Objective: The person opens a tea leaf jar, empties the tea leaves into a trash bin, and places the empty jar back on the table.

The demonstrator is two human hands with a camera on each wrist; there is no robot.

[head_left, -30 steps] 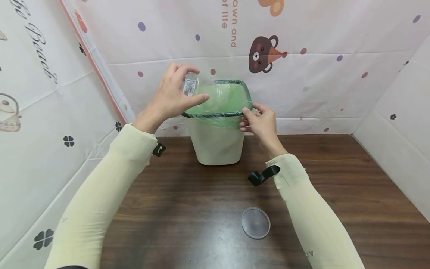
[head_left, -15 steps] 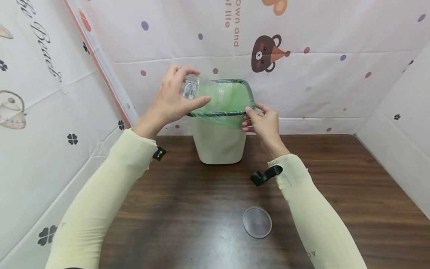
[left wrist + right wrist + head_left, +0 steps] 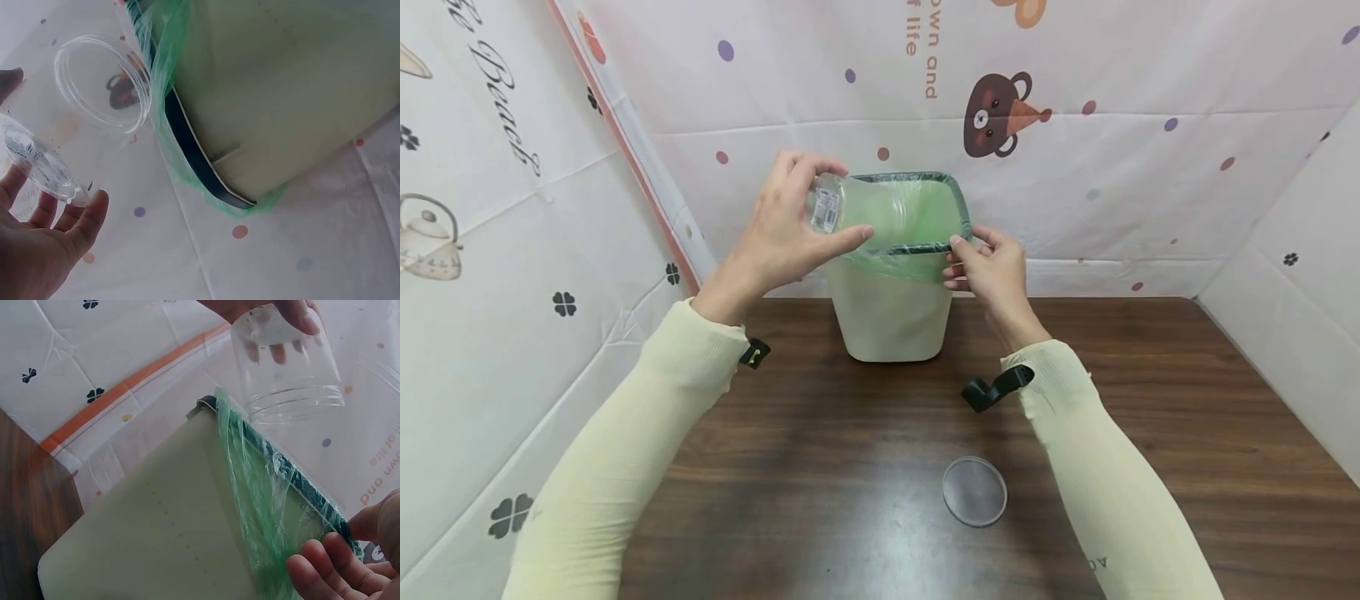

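Note:
A clear plastic jar [image 3: 857,208] with a white barcode label on its base lies tilted on its side in my left hand [image 3: 778,229]. Thumb and fingers span the jar's base end. Its open mouth [image 3: 103,84] points right, over the opening of a cream bin [image 3: 891,312]. A few dark specks show in the jar in the left wrist view. A thin green bag [image 3: 932,208] lines the bin and folds over its dark rim [image 3: 303,478]. At the bin's front right corner, my right hand [image 3: 992,271] pinches the rim and bag between thumb and fingers.
A round clear lid [image 3: 975,492] lies on the dark wooden table [image 3: 820,467] near the right forearm. Printed cloth [image 3: 1120,200] hangs close behind the bin and along both sides. Each wrist carries a black camera mount [image 3: 996,388].
My left hand and the jar have come down slightly, with the jar nearer to level. The right hand keeps its hold on the rim. The head view has shifted a little.

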